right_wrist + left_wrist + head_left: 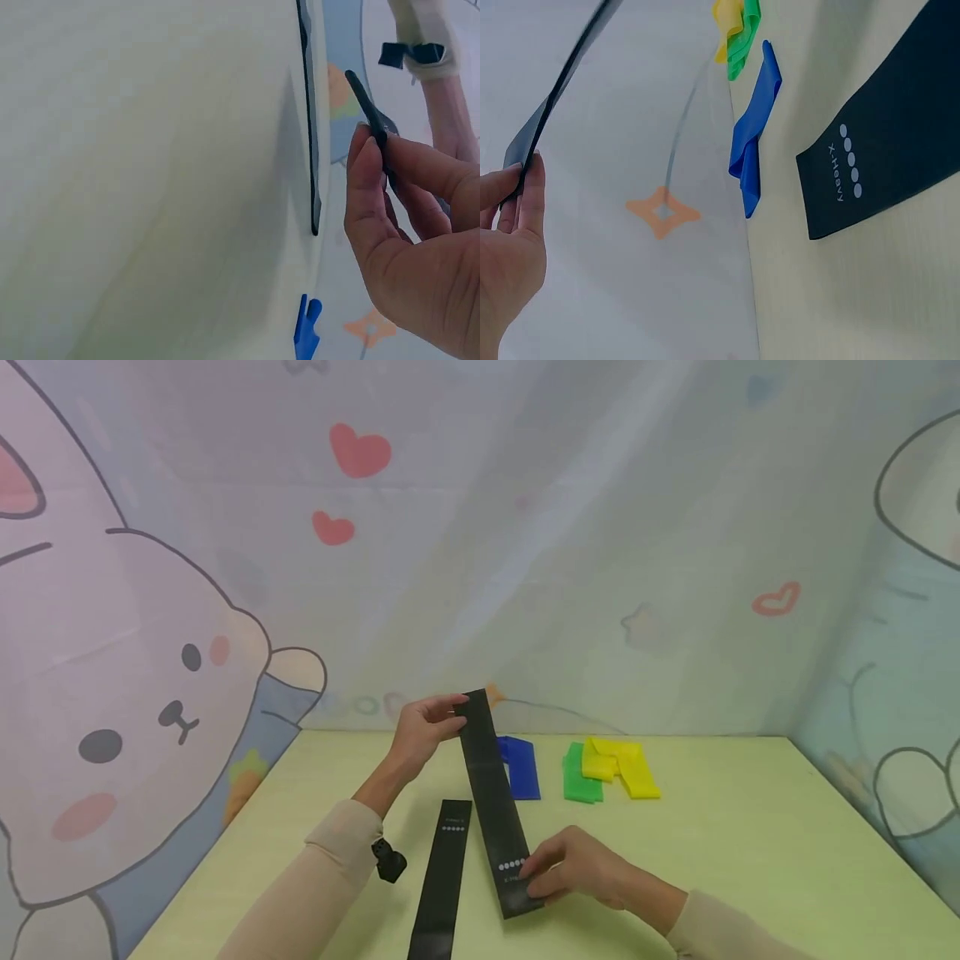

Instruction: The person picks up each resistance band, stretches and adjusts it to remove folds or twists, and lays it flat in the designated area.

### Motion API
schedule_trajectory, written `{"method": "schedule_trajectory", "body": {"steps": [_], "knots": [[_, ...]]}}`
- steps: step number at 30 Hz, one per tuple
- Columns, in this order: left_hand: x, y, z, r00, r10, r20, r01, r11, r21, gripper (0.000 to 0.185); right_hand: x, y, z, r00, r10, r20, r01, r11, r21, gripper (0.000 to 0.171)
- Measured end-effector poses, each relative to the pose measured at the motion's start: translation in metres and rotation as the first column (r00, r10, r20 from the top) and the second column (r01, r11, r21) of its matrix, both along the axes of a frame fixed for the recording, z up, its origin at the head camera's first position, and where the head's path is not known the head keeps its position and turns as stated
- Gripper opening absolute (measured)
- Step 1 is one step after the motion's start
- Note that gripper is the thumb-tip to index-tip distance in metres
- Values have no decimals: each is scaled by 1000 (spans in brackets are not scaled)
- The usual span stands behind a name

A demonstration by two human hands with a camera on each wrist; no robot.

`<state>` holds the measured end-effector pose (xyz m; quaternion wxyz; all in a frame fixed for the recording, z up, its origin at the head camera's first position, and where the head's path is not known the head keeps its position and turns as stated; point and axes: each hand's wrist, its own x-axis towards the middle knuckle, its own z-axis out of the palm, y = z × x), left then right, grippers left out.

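Observation:
A flat black resistance band (487,777) is held stretched out between my two hands above the table. My left hand (420,735) pinches its far end between thumb and fingers, and in the left wrist view that band (529,135) is seen nearly edge-on. Its near end, with a row of pale dots and small print, is pinched by my right hand (585,864). A second black resistance band (442,881) lies flat to the left of the held one. In the left wrist view the lying band (885,142) reads "X-Heavy".
Behind the held band lies a folded blue band (527,768). Farther right, a green band (581,785) lies partly under a folded yellow band (637,768). The pale yellow table (750,827) meets a printed cloth backdrop (525,568) at its back edge.

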<state>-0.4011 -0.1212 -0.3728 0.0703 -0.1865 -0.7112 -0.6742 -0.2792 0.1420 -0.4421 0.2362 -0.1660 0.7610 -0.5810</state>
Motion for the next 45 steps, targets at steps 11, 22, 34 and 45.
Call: {"method": "schedule_trajectory", "body": {"steps": [11,22,34,45], "knots": [[9,8,-6,983,-176,60,182,978,-107,42,36,-16,7,996,50,73,-50,999,1,19],[12,11,-15,970,-197,143,215,969,-124,36,53,-21,6,993,76,85,-75,997,-15,17],[8,19,-38,940,-217,263,282,928,-243,28,5,-5,-113,938,316,145,-318,948,-7,20],[-5,13,-66,924,-160,347,301,864,-404,24,12,-21,-113,935,340,106,-343,939,13,13]]}}
